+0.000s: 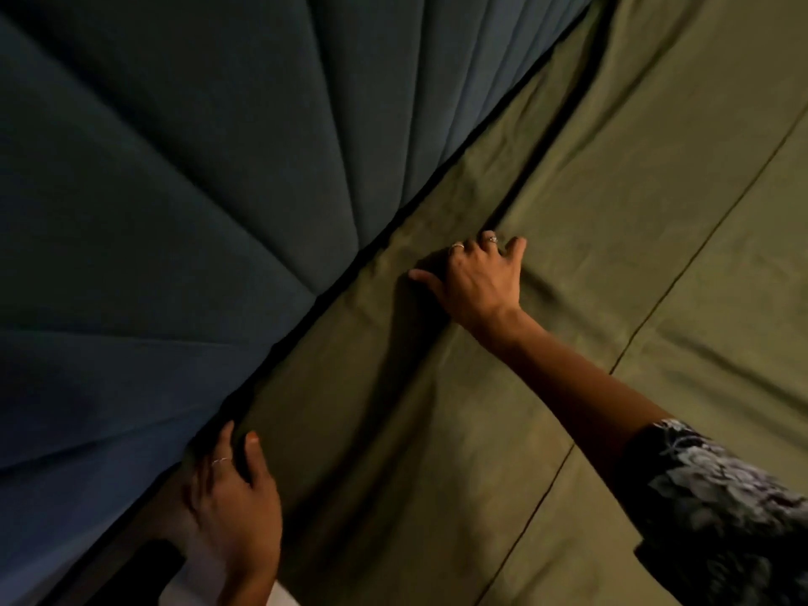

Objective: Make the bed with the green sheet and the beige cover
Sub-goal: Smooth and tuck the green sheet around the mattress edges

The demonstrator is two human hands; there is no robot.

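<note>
The green sheet (612, 255) lies spread over the mattress, with creases and a long fold line running diagonally across it. My left hand (236, 509) rests at the sheet's edge by the headboard, low in the view, fingers straight and pushing into the gap. My right hand (476, 277) reaches further along the same edge and presses on the sheet, its fingers bent down into a wrinkle of the fabric. The beige cover is out of sight.
A dark blue padded headboard (196, 190) with vertical channels fills the left and top. A narrow dark gap (332, 295) runs between it and the mattress. A bit of white mattress (183, 592) shows at the bottom left corner.
</note>
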